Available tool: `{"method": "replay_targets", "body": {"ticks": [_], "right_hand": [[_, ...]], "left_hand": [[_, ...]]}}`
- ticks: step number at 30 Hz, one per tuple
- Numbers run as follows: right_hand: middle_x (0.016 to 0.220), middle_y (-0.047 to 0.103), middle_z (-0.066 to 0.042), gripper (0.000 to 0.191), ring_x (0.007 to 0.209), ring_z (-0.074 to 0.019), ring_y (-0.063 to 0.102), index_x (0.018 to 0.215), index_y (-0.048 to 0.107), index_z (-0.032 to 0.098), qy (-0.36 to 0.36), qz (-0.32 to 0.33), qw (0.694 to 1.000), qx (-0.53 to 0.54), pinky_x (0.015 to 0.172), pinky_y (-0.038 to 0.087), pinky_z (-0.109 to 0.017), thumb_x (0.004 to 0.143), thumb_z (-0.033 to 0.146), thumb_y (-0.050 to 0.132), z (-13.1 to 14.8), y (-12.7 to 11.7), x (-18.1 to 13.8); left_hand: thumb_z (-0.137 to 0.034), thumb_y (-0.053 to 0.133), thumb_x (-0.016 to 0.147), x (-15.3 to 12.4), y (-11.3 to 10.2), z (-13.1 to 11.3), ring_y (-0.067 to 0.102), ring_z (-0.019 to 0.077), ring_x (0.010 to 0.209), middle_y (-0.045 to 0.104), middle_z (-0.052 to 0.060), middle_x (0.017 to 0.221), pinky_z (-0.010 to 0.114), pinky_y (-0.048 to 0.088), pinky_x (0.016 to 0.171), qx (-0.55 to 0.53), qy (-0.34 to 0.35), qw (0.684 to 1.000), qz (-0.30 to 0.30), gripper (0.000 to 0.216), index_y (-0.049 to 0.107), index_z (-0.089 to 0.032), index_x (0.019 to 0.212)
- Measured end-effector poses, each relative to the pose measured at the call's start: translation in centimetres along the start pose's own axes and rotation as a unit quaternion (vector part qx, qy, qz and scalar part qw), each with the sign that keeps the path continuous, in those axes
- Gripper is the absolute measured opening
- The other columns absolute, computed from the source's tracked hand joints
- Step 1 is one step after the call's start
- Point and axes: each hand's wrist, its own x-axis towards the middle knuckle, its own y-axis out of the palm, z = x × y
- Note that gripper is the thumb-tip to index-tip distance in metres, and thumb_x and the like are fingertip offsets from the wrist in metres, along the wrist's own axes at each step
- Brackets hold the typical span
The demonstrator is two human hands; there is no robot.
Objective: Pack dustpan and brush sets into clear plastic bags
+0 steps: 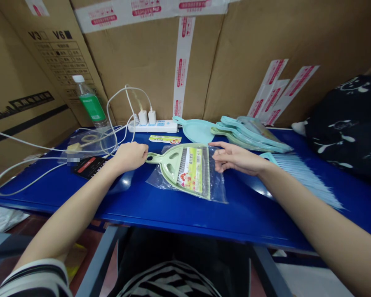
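Green dustpan may swivel towards six o'clock: only our left fingers pinch its handle; half-open right fingers seem empty.

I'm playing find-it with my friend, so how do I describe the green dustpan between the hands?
On the blue table, look between the left hand and right hand. There lies a pale green dustpan in a clear bag. Unlike the light blue dustpan behind it, it shows grey bristles and a yellow label.
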Motion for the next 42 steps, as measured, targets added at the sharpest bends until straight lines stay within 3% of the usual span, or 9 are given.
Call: {"method": "replay_targets", "body": {"ticks": [9,16,19,42], "right_hand": [[0.056,0.057,0.006,0.070,0.051,-0.0126,0.061,0.148,0.024,0.011,-0.026,0.007,1.000,0.014,0.050,0.054,-0.021,0.085,0.007,0.056,-0.32,-0.66,0.08],[0.060,0.055,0.006,0.061,0.053,-0.0135,0.063,0.146,0.030,0.018,-0.036,0.035,0.999,0.010,0.052,0.056,-0.025,0.089,0.014,0.054,-0.66,-0.92,0.28],[0.060,0.058,0.006,0.067,0.054,-0.0131,0.063,0.146,0.029,0.017,-0.033,0.041,0.999,0.001,0.052,0.055,-0.024,0.087,0.017,0.059,-0.78,-0.97,0.30],[0.053,0.055,0.009,0.067,0.044,-0.0102,0.054,0.140,0.038,0.015,-0.030,0.033,0.997,-0.066,0.044,0.043,-0.020,0.077,0.008,0.060,-0.38,-0.45,-0.01]], "left_hand": [[-0.023,0.031,0.091,0.12,0.02,0.23,0.068,0.0320,0.099,0.073,0.016,0.098,0.039,0.051,0.080,0.013,-0.021,1.000,-0.002,0.041,0.068,-0.017,0.106],[-0.024,0.030,0.091,0.09,0.13,0.15,0.068,0.0301,0.098,0.073,0.014,0.098,0.038,0.051,0.080,0.015,-0.018,1.000,-0.007,0.041,0.067,-0.018,0.108],[-0.025,0.029,0.092,0.11,0.11,0.09,0.068,0.0300,0.098,0.073,0.014,0.098,0.037,0.050,0.080,0.015,-0.020,1.000,-0.009,0.041,0.066,-0.018,0.108],[-0.030,0.032,0.094,0.07,-0.06,-0.06,0.067,0.0324,0.102,0.073,0.016,0.100,0.039,0.050,0.083,0.016,-0.051,0.998,-0.023,0.041,0.068,-0.018,0.111]]}}
